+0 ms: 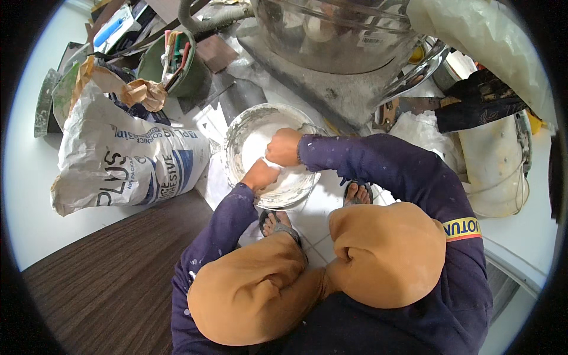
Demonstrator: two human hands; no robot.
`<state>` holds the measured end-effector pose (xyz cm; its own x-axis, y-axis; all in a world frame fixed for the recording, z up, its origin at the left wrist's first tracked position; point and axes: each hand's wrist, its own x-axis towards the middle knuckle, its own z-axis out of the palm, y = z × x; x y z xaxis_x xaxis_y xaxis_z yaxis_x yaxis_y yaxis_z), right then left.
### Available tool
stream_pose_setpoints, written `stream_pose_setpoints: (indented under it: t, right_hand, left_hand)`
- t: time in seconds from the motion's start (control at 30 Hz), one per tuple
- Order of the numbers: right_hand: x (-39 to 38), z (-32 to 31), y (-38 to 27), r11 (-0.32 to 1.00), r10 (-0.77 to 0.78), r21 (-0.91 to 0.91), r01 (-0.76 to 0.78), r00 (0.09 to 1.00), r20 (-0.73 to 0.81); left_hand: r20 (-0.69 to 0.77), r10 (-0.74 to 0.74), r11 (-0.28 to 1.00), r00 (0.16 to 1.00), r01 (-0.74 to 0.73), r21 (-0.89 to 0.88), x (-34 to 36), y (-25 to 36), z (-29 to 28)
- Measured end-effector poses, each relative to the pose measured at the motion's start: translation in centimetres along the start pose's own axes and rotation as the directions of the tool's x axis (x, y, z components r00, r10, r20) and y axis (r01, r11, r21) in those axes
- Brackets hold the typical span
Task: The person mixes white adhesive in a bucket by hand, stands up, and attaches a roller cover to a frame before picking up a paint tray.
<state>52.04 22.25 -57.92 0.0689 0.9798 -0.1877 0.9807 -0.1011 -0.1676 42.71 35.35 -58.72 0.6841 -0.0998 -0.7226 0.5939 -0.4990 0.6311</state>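
Observation:
A round bucket stands on the tiled floor between my feet, its rim and inner wall smeared with white and grey residue. White material lies inside; I cannot tell whether it is powder or paste. Over the middle of the bucket, my left hand is closed, knuckles up. Just beyond it and to the right, my right hand is also closed in a fist, close to the left. Whatever the fingers grip is hidden beneath them. To the left of the bucket leans an opened white paper sack with blue print.
A green bucket of brushes and tools stands at the far left. Beyond my hands, a large clear-sided drum rests on a dusty slab. A handsaw and a dirty white container lie right. Dark wood-grain boarding fills the near left.

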Motion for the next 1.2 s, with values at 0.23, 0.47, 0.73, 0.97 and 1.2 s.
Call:
stream_pose_setpoints:
  t: [0.23,0.47,0.73,0.97,1.2]
  right_hand:
    - [0.9,-2.0,1.6,0.988,-0.133,-0.101,0.117,0.977,-0.165]
    - [0.5,-2.7,0.3,0.950,0.162,0.247,-0.191,0.978,0.132]
    - [2.6,4.2,-1.5,0.878,0.360,0.182,-0.443,0.861,0.360]
    - [4.1,5.9,-2.0,0.854,0.325,0.393,-0.341,0.940,0.108]
    - [4.2,7.6,-2.2,0.809,0.403,0.408,-0.424,0.904,0.140]
  left_hand:
    - [0.408,-0.014,0.722,0.913,0.291,-0.627,-1.3,0.4,-2.1]
    - [-0.192,0.258,0.889,0.947,-0.156,0.430,-1.4,-1.0,-2.5]
    - [-0.412,0.490,0.848,0.768,-0.310,0.430,-2.9,-1.5,-4.2]
    - [-0.486,0.480,0.874,0.731,-0.446,0.192,-3.0,-1.6,-4.9]
    - [-0.497,0.490,0.866,0.716,-0.467,0.181,-2.1,-1.8,-4.8]
